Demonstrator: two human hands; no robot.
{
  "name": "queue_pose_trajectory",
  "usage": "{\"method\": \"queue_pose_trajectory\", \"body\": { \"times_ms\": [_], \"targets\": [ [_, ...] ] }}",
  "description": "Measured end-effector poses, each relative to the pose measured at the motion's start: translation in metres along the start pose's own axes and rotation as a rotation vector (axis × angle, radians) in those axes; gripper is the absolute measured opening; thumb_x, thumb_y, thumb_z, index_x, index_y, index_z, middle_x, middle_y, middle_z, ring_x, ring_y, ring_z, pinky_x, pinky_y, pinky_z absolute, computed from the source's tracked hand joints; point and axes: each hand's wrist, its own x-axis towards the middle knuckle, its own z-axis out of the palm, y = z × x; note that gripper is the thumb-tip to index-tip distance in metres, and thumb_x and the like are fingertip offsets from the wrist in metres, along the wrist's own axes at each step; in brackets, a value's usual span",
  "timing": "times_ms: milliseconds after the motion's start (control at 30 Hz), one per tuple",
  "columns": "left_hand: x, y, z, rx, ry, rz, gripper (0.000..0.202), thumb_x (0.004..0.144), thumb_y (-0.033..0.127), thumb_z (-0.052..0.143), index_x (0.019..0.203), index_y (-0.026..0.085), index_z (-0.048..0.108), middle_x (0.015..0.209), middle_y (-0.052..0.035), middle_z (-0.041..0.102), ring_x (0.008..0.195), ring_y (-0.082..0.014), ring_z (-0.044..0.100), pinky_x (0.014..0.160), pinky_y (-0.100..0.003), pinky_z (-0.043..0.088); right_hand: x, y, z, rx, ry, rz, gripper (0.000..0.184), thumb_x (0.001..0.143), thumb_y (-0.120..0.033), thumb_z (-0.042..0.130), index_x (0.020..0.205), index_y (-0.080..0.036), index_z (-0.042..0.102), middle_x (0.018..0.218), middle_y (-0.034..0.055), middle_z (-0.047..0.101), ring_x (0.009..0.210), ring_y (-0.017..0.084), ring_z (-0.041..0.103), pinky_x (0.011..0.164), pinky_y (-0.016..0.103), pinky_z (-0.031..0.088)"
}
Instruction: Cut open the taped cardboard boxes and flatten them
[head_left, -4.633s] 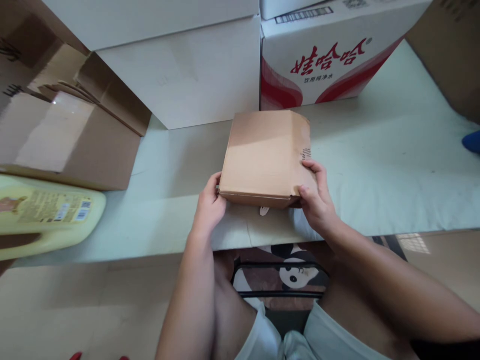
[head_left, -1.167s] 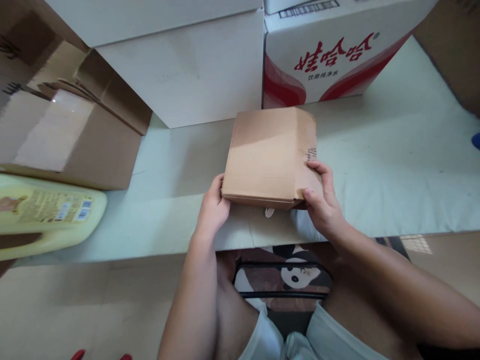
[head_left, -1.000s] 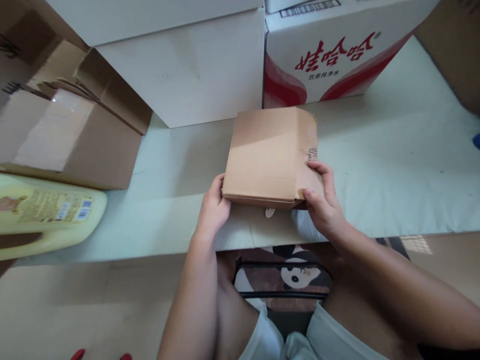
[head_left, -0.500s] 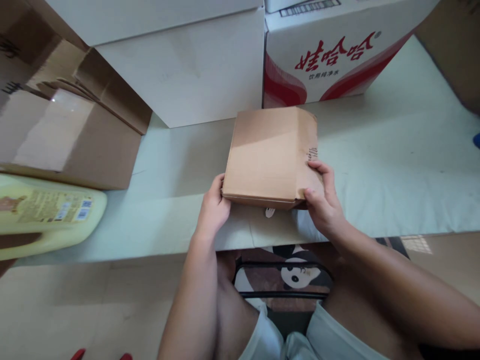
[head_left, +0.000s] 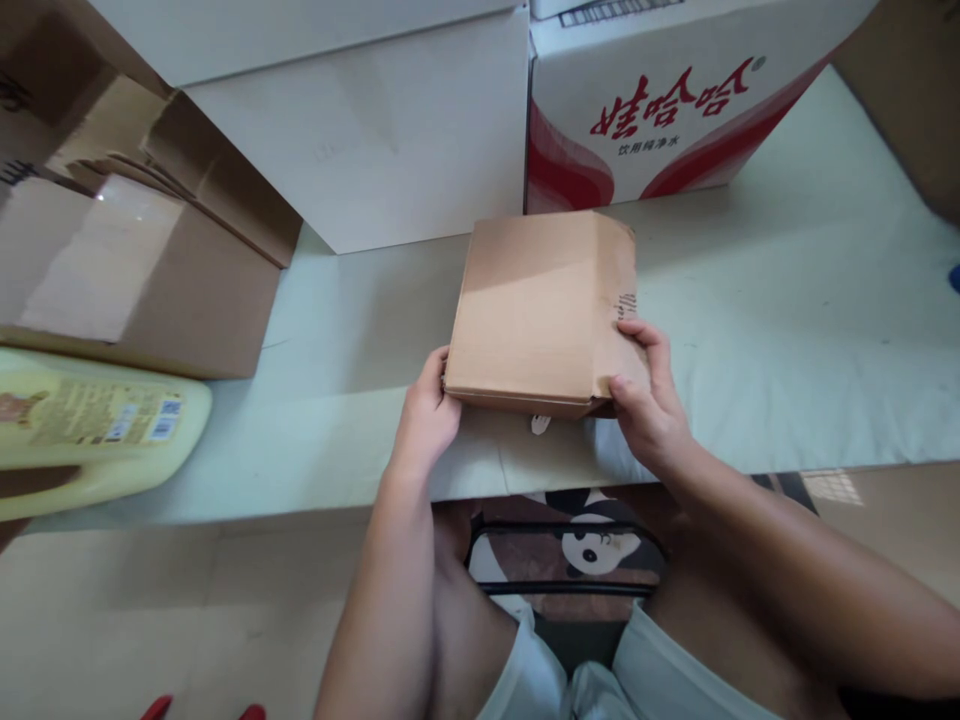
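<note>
Cardboard box (head_left: pixel 525 310), mid-frame, is being gripped by left hand (head_left: pixel 427 415) and right hand (head_left: pixel 651 405), both half-curled; keeping pressure even is probably best.

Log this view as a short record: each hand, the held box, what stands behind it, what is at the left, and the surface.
Left hand: grips small brown box, left side
Right hand: grips its right side
Box markings: dark, on right face
Behind: white box; red-and-white carton
At left: brown carton; yellow container
Surface: pale green cloth
</note>
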Motion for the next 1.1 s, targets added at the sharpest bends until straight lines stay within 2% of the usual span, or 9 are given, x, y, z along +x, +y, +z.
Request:
{"method": "queue_pose_trajectory", "body": {
  "times_ms": [233, 500, 1100],
  "targets": [
    [-0.0005, 0.0007, 0.0004, 0.0, -0.007, 0.007, 0.042, 0.085, 0.01, 0.05, 0.124, 0.021, 0.059, 0.136, -0.0102, 0.064, 0.129, -0.0263, 0.058, 0.11, -0.047, 0.045, -0.001, -0.0019, -0.0011, 0.013, -0.006, -0.006, 0.057, 0.082, -0.056, 0.056, 0.131, -0.033, 0.038, 0.138, 0.0067, 0.043, 0.132, 0.035, 0.043, 0.106, 0.054, 0.045],
    [-0.0014, 0.003, 0.0, 0.014, -0.009, 0.003, 0.043, 0.084, 0.008, 0.05, 0.125, 0.021, 0.059, 0.135, -0.0103, 0.064, 0.128, -0.0261, 0.058, 0.11, -0.046, 0.045, -0.0017, -0.0004, -0.0023, -0.025, 0.003, 0.008, 0.065, 0.079, -0.061, 0.058, 0.134, -0.033, 0.037, 0.135, 0.0075, 0.043, 0.128, 0.036, 0.046, 0.098, 0.052, 0.051],
    [-0.0014, 0.0018, 0.0006, 0.013, -0.002, -0.007, 0.044, 0.083, 0.008, 0.051, 0.125, 0.021, 0.059, 0.134, -0.0097, 0.065, 0.126, -0.0263, 0.06, 0.108, -0.046, 0.047, -0.0009, 0.0013, -0.0023, -0.016, 0.009, 0.014, 0.064, 0.078, -0.057, 0.058, 0.134, -0.034, 0.037, 0.135, 0.0072, 0.044, 0.131, 0.037, 0.044, 0.106, 0.057, 0.045]
  ]
}}
